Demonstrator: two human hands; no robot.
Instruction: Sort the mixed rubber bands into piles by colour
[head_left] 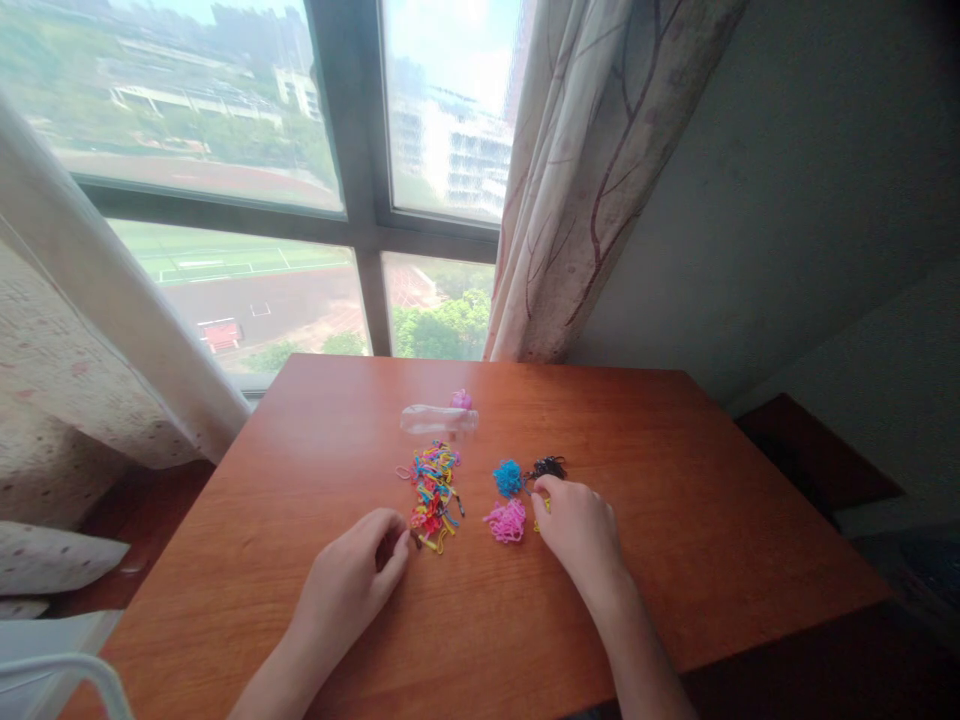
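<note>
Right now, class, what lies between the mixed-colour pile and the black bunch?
The blue bunch lies between the mixed-colour pile and the black bunch in the head view.

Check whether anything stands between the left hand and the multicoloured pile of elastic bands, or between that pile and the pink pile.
Nothing visible does. The left hand is by the near end of the multicoloured pile; only wooden tabletop shows between that and the pink pile.
</note>
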